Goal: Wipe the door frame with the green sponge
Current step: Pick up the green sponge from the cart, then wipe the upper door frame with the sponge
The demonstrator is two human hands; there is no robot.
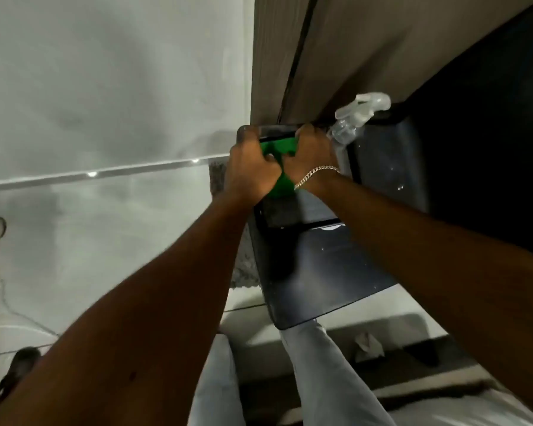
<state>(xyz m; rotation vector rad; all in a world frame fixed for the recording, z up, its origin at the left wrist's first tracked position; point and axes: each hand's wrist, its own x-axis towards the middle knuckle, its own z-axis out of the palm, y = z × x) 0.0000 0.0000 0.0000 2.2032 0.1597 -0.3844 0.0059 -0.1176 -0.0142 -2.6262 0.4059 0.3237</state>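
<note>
The green sponge (278, 148) is pressed between both of my hands at the top of a dark glossy door frame (317, 272). My left hand (251, 167) grips its left side, with the fingers curled over the frame's top edge. My right hand (313, 149), with a chain bracelet on the wrist, is closed on the sponge's right side. A green part shows below the wrists. A clear spray bottle (359, 116) sticks out just behind my right hand; I cannot tell whether that hand holds it.
A brown wood-grain surface (336, 50) with a dark seam runs above the hands. A pale wall (105, 87) with a horizontal strip fills the left. A black opening lies at the right. My legs in light jeans (326, 370) stand below, near a pale step.
</note>
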